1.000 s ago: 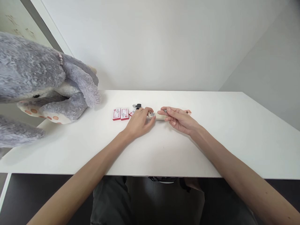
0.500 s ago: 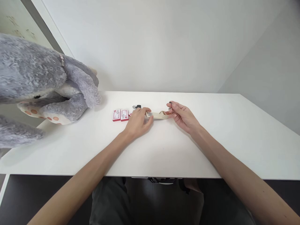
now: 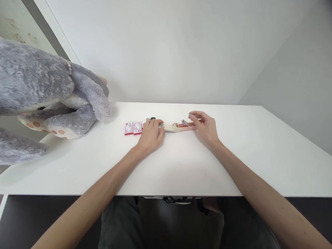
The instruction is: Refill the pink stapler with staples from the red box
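Note:
A long, narrow cream-and-pink case (image 3: 170,128) lies unfolded on the white table, its cream part to the left and its pink part to the right. My left hand (image 3: 150,135) lies over the cream end, fingers curled on it, and hides part of its silvery contents. My right hand (image 3: 207,126) is above the pink end, thumb and fingers closed at a small grey bit too small to name. A small silvery metal piece (image 3: 185,122) rests tilted at the pink tray, just left of those fingers.
Two small red-and-white boxes (image 3: 133,128) stand side by side left of my left hand. A black-and-silver item (image 3: 152,118) is partly hidden behind that hand. A large grey plush toy (image 3: 52,90) takes up the table's left end. A white wall (image 3: 166,52) rises behind.
My right hand has shifted right, uncovering more of the pink tray and the metal piece there. My left hand has slid slightly left, with the case's cream end.

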`<control>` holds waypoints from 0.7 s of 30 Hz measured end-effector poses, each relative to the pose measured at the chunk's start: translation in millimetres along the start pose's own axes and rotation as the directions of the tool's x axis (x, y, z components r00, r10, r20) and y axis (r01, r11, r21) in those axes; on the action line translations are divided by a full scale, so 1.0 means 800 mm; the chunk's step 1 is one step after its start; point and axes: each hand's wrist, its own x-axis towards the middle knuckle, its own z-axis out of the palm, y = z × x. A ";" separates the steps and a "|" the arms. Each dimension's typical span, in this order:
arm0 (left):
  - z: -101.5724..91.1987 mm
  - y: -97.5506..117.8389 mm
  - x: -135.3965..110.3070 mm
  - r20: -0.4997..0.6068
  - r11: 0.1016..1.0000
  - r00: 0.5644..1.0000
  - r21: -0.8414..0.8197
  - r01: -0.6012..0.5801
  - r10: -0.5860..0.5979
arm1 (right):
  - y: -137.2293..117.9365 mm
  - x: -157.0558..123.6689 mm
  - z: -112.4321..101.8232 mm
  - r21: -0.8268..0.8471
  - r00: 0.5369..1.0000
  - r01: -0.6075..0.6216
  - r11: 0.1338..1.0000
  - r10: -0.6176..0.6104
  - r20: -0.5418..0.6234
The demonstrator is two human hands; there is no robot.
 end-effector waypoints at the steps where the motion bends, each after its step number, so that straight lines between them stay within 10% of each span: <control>1: 0.001 -0.001 0.000 -0.008 1.000 1.000 0.008 0.001 -0.001 | 0.001 0.000 0.000 -0.058 1.000 0.025 0.998 -0.024 0.008; 21: 0.005 -0.005 0.000 -0.032 0.999 0.999 0.010 0.030 -0.030 | 0.014 -0.002 0.002 -0.159 0.973 0.135 0.978 -0.100 0.210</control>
